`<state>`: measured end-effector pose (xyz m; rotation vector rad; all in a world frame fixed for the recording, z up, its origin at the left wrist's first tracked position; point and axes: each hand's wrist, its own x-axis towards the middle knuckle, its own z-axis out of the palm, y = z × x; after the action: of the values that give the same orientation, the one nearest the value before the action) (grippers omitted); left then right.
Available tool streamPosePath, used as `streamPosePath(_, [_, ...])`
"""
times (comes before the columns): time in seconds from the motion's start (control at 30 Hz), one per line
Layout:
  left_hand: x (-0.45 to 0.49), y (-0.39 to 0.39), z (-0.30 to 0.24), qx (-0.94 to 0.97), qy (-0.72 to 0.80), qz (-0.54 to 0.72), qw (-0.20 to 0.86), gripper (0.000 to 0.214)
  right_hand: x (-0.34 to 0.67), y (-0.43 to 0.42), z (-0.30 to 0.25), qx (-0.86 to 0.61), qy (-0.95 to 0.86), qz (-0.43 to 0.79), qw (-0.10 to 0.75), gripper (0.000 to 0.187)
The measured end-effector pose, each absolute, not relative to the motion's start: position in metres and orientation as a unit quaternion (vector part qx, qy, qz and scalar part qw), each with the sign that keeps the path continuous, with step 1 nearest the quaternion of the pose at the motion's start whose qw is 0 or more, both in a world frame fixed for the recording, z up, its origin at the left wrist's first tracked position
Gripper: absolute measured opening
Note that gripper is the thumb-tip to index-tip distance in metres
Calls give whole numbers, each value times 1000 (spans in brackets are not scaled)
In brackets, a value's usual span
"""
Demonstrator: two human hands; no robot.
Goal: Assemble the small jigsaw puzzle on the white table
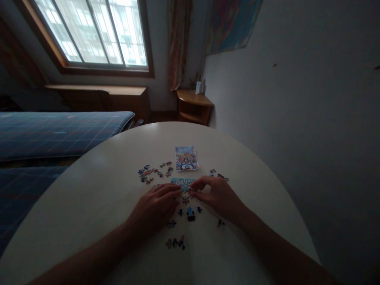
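Observation:
A partly joined jigsaw puzzle (182, 182) with a blue top strip and lettering lies in the middle of the round table. My left hand (158, 202) rests palm down at its left side, fingers stretched out and fingertips touching the joined pieces. From the right, my right hand (215, 194) pinches a small puzzle piece, mostly hidden by thumb and forefinger, at the puzzle's right edge. Just below lies a joined blue piece cluster (190, 213). Beyond the puzzle is a colourful printed packet (186, 159).
Loose puzzle pieces (145, 174) lie to the left, others (219, 175) at the right and more (175, 242) near the front. The round white table (97, 198) stands beside a wall. Behind are a plaid mattress (59, 132), a corner shelf (194, 99) and a window.

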<state>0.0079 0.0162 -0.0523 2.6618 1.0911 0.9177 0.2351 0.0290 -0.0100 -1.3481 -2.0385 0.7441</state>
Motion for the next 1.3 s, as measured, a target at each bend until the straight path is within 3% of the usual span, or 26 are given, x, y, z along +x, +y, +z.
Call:
streamPosePath(0.63, [8, 13, -50, 896, 343, 274, 65, 25, 231, 32, -20, -510, -777, 256, 265, 10])
streamPosePath(0.87, [6, 15, -52, 903, 337, 260, 64, 25, 231, 31, -18, -504, -771, 301, 247, 12])
streamPosePath(1.3, [1, 17, -54, 901, 345, 249, 85, 29, 228, 36, -31, -506, -785, 245, 260, 14])
